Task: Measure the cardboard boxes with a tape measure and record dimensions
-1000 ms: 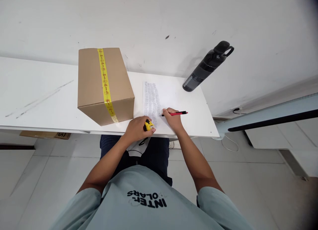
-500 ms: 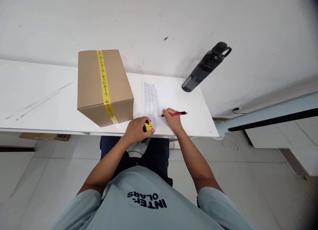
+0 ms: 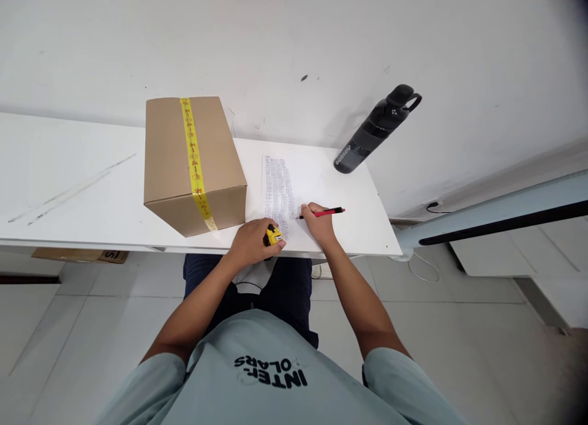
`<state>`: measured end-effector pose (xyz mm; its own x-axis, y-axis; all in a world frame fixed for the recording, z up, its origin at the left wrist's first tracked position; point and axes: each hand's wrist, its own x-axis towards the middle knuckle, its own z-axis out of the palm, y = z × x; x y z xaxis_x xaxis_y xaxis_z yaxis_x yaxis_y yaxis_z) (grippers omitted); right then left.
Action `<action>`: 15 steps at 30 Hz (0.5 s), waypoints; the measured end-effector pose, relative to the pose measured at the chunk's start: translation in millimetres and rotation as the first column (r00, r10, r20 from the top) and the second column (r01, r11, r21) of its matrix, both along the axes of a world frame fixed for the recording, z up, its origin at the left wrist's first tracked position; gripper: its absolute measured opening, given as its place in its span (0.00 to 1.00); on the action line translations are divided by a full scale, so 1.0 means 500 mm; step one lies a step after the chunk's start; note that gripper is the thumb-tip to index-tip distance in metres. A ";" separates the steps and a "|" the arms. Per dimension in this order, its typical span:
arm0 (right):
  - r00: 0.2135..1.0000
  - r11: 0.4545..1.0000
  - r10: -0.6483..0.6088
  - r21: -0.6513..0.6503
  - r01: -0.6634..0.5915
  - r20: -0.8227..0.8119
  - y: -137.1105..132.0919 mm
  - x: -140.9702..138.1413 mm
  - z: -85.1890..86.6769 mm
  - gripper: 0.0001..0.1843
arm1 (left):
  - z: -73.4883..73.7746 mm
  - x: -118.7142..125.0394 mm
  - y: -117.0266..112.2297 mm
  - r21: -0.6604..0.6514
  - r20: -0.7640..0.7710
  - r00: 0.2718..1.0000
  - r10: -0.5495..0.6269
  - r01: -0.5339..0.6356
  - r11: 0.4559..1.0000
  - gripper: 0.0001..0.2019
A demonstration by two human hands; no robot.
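Right hand (image 3: 319, 225): fingers and thumb pinching a red-and-black pen (image 3: 331, 212), back end sticking out to my right, tip down at the right edge of the handwriting. Can't tell if the tip actually touches. Left hand (image 3: 252, 240): curled around a yellow-and-black tape measure (image 3: 274, 235), thumb on the near side, at the lower left of the sheet. No pulled-out blade that I can see.

Paper sheet (image 3: 271, 195) lies flat on the counter under and between my hands. Progress: a dense block of small handwriting runs from near the top down to about my left hand, so I'd call the writing well along. Too small to read. Right of that block looks unmarked; the sheet's right edge blends into the white counter (image 3: 82, 186), so can't say how much blank is left, or whether it needs filling.

Farther out: cardboard box (image 3: 193, 161) just left of the sheet, yellow printed tape over its top and front, flaps closed, neither hand on it. Dark bottle (image 3: 367, 134) stands upright at the back right, near the wall (image 3: 257, 39), untouched.
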<state>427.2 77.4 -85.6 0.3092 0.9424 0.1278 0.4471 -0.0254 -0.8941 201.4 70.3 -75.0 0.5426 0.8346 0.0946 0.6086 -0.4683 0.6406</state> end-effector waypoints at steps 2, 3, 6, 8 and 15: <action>1.000 1.000 -0.001 0.008 0.001 0.011 0.001 0.000 -0.002 0.21 | 0.000 0.000 0.000 0.001 0.001 1.000 -0.001 0.001 1.000 0.21; 1.000 1.000 0.000 0.012 0.000 0.017 0.001 0.000 -0.003 0.21 | 0.000 -0.001 -0.001 0.001 0.002 1.000 -0.003 0.003 1.000 0.20; 0.999 1.000 -0.008 0.027 0.007 0.038 0.003 -0.001 -0.007 0.21 | 0.002 -0.001 -0.001 0.004 0.002 1.000 -0.003 0.003 1.000 0.20; 0.998 0.999 -0.024 0.040 0.022 0.055 0.004 -0.002 -0.009 0.21 | 0.003 -0.002 -0.002 0.009 0.000 1.000 -0.004 0.004 1.000 0.20; 0.985 0.980 -0.112 0.180 0.087 0.131 0.000 -0.009 -0.004 0.19 | 0.003 -0.005 -0.007 0.064 -0.022 0.999 -0.043 0.044 0.997 0.22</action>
